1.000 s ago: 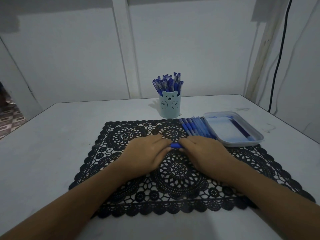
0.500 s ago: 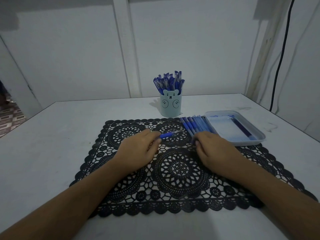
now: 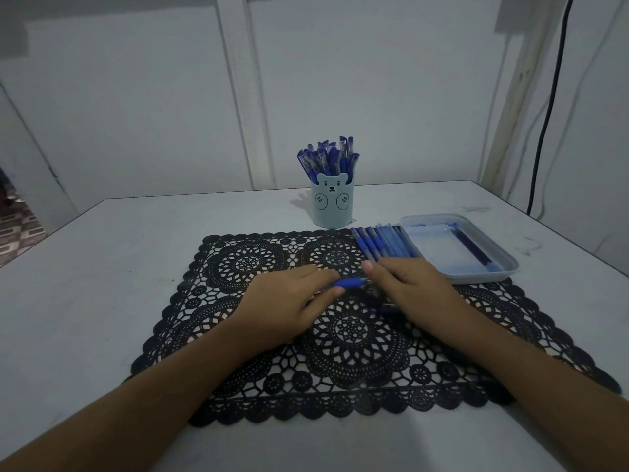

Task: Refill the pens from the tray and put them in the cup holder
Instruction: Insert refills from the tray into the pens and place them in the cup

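My left hand (image 3: 289,301) holds a blue pen (image 3: 349,283) low over the black lace mat (image 3: 340,352), its tip pointing right. My right hand (image 3: 408,291) meets that tip with thumb and fingers closed; what it pinches is hidden, and a dark piece shows under its palm. A row of several blue pens (image 3: 381,243) lies on the mat just beyond my right hand, beside the pale tray (image 3: 483,274). One dark blue refill (image 3: 471,247) lies in the tray. The bear-faced cup holder (image 3: 332,206) stands behind the mat, full of blue pens.
The mat lies on a white table (image 3: 102,284) set against a white wall. A black cable (image 3: 548,107) hangs down at the right corner. The table's left edge drops to a tiled floor (image 3: 17,229).
My hands parted, the left carrying the pen up-left while the right reached the pen row. Now both have come together again at the pen's tip near the mat's middle.
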`<state>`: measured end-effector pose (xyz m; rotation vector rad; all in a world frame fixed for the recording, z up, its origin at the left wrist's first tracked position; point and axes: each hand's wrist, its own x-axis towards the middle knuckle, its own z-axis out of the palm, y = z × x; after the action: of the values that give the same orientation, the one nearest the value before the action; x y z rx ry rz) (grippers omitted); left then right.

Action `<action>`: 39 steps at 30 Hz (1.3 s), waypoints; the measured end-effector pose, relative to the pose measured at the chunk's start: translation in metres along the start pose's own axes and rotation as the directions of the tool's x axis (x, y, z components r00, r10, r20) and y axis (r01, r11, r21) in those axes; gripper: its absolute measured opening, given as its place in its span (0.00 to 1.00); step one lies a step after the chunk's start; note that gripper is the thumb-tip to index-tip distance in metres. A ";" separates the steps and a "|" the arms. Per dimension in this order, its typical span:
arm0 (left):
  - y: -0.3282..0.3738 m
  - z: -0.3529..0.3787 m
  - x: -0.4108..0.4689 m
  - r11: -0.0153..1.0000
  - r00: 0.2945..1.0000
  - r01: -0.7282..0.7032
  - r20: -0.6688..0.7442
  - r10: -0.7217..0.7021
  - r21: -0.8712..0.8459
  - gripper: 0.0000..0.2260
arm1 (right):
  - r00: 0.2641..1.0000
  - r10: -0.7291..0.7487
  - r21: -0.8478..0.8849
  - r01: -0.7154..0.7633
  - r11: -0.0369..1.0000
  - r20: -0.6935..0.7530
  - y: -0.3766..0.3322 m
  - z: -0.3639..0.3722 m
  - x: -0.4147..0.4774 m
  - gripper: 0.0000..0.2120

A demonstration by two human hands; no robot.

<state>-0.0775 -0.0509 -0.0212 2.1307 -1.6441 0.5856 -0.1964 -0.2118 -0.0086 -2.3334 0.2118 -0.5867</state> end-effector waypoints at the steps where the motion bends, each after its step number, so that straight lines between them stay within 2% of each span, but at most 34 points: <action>1: -0.001 0.000 0.000 1.000 1.000 -0.015 0.000 0.015 -0.006 0.15 | 1.000 -0.005 0.009 0.005 1.000 0.017 0.000 0.000 0.000 0.18; 4: -0.002 0.001 -0.001 0.999 1.000 -0.023 0.000 0.023 -0.042 0.13 | 0.998 -0.040 -0.013 0.040 0.999 0.044 0.000 -0.002 -0.001 0.15; 9: -0.003 0.000 -0.001 0.983 0.993 0.101 0.075 -0.090 -0.153 0.20 | 0.992 -0.105 -0.021 0.107 0.994 0.067 -0.001 -0.004 -0.003 0.02; 13: -0.004 0.002 -0.001 0.986 0.994 0.096 0.061 -0.088 -0.140 0.20 | 0.997 -0.077 -0.039 0.078 0.996 0.024 -0.003 -0.004 -0.003 0.15; 14: -0.004 0.002 -0.001 0.988 0.995 0.085 0.059 -0.078 -0.128 0.20 | 0.997 -0.072 -0.070 0.075 0.995 0.036 -0.002 -0.005 -0.002 0.15; 16: -0.004 0.002 -0.001 0.992 0.996 0.070 0.054 -0.064 -0.101 0.19 | 0.993 -0.082 -0.114 0.092 0.989 0.084 -0.001 -0.008 -0.001 0.11; 18: -0.003 0.002 -0.001 0.992 0.996 0.078 0.045 -0.074 -0.096 0.19 | 0.987 -0.091 -0.068 0.100 0.993 0.130 0.002 -0.011 -0.001 0.02; 21: -0.003 0.002 0.000 0.995 0.998 0.062 0.026 -0.060 -0.083 0.18 | 0.995 -0.059 -0.018 0.060 0.998 0.083 0.003 -0.012 0.000 0.06; 23: -0.002 0.002 0.000 0.998 0.999 0.035 0.016 -0.034 -0.061 0.17 | 0.996 -0.043 -0.075 0.049 0.996 0.075 0.003 -0.012 0.002 0.12; 26: -0.002 0.002 -0.001 0.996 0.999 0.042 0.003 -0.042 -0.076 0.17 | 0.987 -0.041 -0.070 0.052 0.996 0.154 0.004 -0.013 0.001 0.04; 31: -0.001 0.002 0.000 0.999 1.000 0.003 -0.024 -0.004 -0.048 0.15 | 0.994 -0.031 -0.077 0.040 0.996 0.109 0.004 -0.010 0.002 0.09; 32: -0.001 0.002 0.000 0.999 1.000 0.000 -0.021 -0.001 -0.046 0.15 | 0.994 -0.032 -0.086 0.040 0.996 0.100 0.003 -0.010 0.002 0.09; 34: -0.001 0.002 0.000 0.998 1.000 0.018 -0.017 -0.019 -0.057 0.16 | 0.991 -0.027 -0.038 0.032 0.999 0.134 0.005 -0.011 0.002 0.02; 36: -0.001 0.002 0.000 0.997 0.999 0.040 -0.014 -0.041 -0.066 0.16 | 0.990 -0.029 0.003 0.028 1.000 0.139 0.006 -0.011 0.001 0.08; 38: -0.001 0.003 0.000 0.998 0.999 0.039 -0.005 -0.040 -0.049 0.16 | 0.995 -0.015 0.009 0.014 1.000 0.103 0.004 -0.011 0.001 0.02; 39: -0.001 0.003 0.000 0.998 0.999 0.041 0.004 -0.040 -0.041 0.16 | 0.996 -0.024 0.000 0.024 1.000 0.085 0.004 -0.011 0.002 0.04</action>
<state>-0.0761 -0.0519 -0.0235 2.1313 -1.5969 0.5320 -0.1995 -0.2223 -0.0039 -2.3597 0.1445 -0.4978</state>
